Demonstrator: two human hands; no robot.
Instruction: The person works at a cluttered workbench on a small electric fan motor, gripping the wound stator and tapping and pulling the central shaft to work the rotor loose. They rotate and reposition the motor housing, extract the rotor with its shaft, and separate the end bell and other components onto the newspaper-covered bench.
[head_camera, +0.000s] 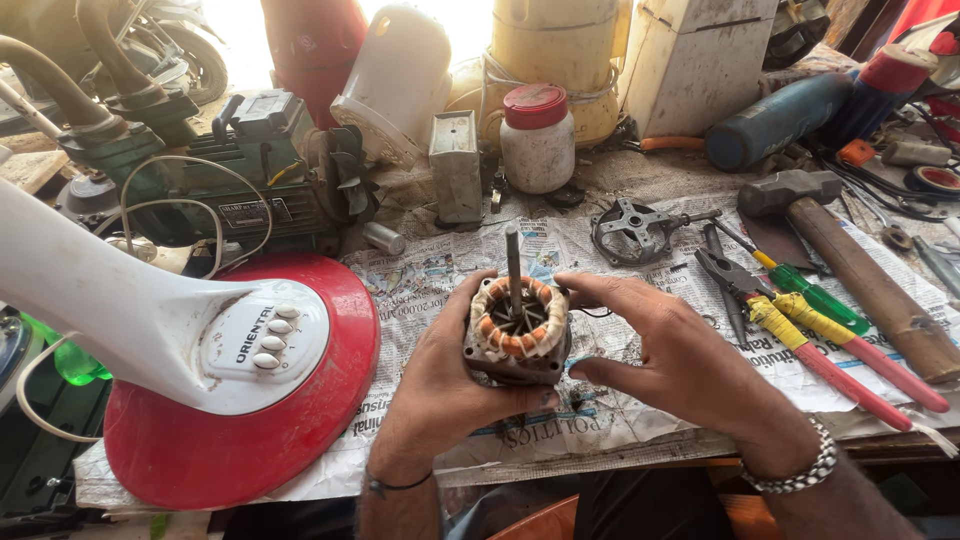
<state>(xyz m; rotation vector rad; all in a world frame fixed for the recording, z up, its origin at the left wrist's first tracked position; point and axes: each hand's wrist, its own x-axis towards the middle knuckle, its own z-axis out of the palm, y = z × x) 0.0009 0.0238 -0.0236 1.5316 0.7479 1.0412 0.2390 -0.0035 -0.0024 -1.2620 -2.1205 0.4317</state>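
Left hand (440, 385) fingers wrap and grip the fan motor (517, 335) above the newspaper (620, 330), right hand (670, 355) pinching its rim, so it looks already out of the fan base (250, 400), its end bracket (632, 230) off, pliers (800, 340) untouched

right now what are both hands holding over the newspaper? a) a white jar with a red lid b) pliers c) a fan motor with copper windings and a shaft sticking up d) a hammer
c: the left hand and right hand cup the fan motor, its shaft pointing up; the hammer and pliers lie untouched to the right.
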